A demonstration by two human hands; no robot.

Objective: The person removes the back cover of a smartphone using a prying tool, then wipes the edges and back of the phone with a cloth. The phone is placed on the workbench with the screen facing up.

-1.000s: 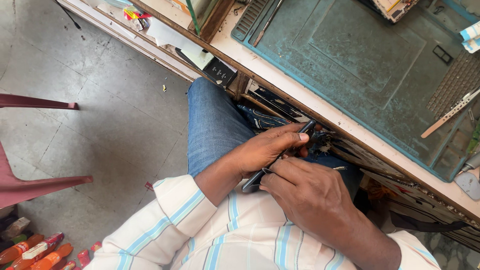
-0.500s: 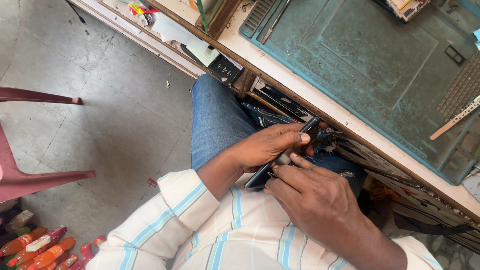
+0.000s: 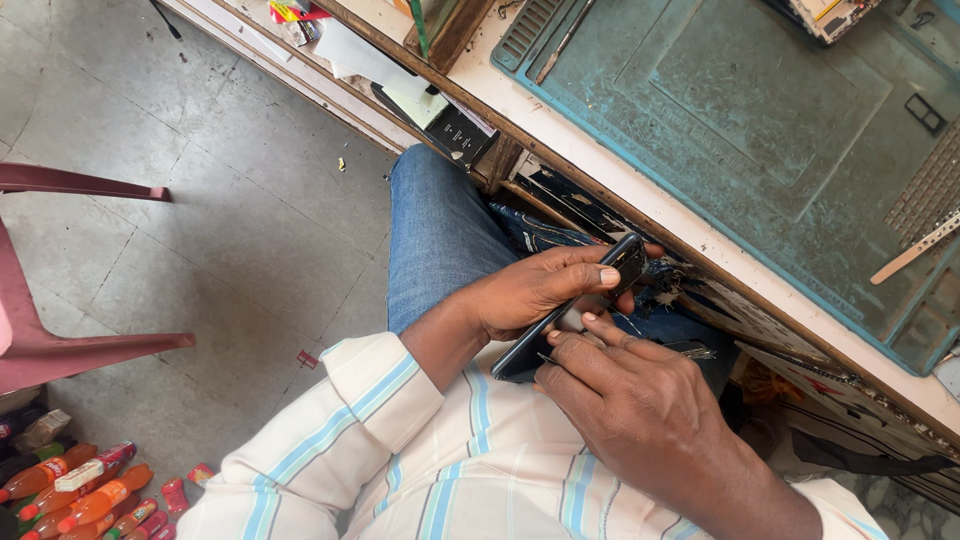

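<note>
- Far left, well apart from the work: a red chair [image 3: 60,345] on the tiled floor [image 3: 200,200], and bottles [image 3: 80,490] lying by its leg. None of it bears on the hands.
- The left hand [image 3: 520,295] holds a dark phone [image 3: 560,320] over the lap, above the jeans [image 3: 440,230]. Its fingers are clenched around the phone's edges, thumb laid along the upper side. A steady clamp looks right here; I would keep the wrist braced against the thigh so the phone does not rock.
- The phone sits tilted, its far end up toward the surface [image 3: 700,215], its near end down by the striped shirt [image 3: 450,460].
- The right hand [image 3: 640,400] is just beside the phone's lower edge, fingers pinched on a thin metal tool [image 3: 690,352], apparently tweezers or a pick; the tip is hidden. Working it shallow and along the seam seems wisest, since a deep push could mar the glass or slip into the palm.
- To the right, a teal mat [image 3: 760,110] lies on the surface, with a pale strip-shaped tool [image 3: 915,248] near its right edge, within reach.
</note>
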